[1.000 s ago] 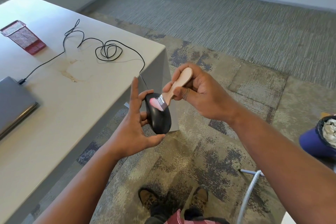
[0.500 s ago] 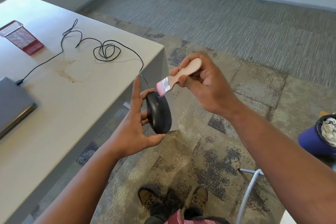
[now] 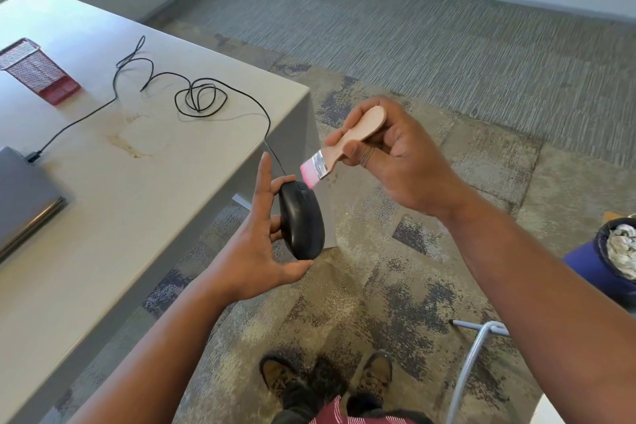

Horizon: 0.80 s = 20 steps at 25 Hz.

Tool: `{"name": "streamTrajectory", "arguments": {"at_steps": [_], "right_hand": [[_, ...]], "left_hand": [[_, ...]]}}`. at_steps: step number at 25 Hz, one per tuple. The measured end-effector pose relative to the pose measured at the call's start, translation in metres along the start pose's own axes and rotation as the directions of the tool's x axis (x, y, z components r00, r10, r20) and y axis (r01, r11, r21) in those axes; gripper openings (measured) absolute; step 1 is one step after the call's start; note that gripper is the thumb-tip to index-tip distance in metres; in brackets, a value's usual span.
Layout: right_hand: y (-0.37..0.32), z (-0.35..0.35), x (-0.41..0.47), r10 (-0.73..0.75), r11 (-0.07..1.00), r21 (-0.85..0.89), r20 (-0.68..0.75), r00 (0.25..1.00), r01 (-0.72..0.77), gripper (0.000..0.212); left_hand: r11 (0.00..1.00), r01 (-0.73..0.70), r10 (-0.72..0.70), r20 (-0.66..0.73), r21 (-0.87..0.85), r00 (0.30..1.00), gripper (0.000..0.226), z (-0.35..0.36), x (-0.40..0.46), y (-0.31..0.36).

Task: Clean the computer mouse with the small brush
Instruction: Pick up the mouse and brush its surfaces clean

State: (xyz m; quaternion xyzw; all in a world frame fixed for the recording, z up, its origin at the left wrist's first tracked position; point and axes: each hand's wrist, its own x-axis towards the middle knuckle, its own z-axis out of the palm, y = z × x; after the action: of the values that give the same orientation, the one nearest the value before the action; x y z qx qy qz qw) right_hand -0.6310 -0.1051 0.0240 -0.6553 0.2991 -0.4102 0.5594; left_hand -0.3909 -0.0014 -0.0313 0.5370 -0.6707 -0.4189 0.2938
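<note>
Patterned carpet [image 3: 395, 268] is being overlooked beside a pale table [image 3: 137, 189]. Black computer mouse [image 3: 301, 221]: being held off the table's corner, cradled between thumb and curled fingers of the left hand [image 3: 251, 251], index finger being extended upward; its cable [image 3: 199, 98] is being trailed across the table. Small brush [image 3: 339, 144]: wooden handle being pinched by the right hand [image 3: 395, 162], pink bristles being angled down just at the mouse's far end; contact cannot be told.
</note>
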Motion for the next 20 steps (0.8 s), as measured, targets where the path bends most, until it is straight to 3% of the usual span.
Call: {"name": "streamTrajectory", "arguments": {"at_steps": [3,11,16,20], "right_hand": [[0.007,0.009,-0.001,0.039,0.999,-0.031,0.007,0.999,-0.039,0.022],[0.003,-0.001,-0.002,0.176,0.984,-0.008,0.248,0.953,-0.179,0.016],[0.002,0.001,0.005,0.091,0.995,0.043,-0.024,0.996,-0.09,0.02],[0.007,0.009,0.005,0.087,0.996,0.014,-0.004,0.996,-0.087,0.02]], "left_hand": [[1.0,-0.001,0.002,0.006,-0.011,1.0,0.158,0.0,0.001,0.0],[1.0,-0.001,0.001,-0.016,0.0,1.0,0.158,-0.001,0.0,-0.001],[1.0,-0.003,0.003,0.007,-0.01,1.0,0.157,-0.003,-0.001,0.001],[1.0,-0.019,0.019,0.009,-0.024,1.0,0.157,-0.002,-0.001,0.003]]}}
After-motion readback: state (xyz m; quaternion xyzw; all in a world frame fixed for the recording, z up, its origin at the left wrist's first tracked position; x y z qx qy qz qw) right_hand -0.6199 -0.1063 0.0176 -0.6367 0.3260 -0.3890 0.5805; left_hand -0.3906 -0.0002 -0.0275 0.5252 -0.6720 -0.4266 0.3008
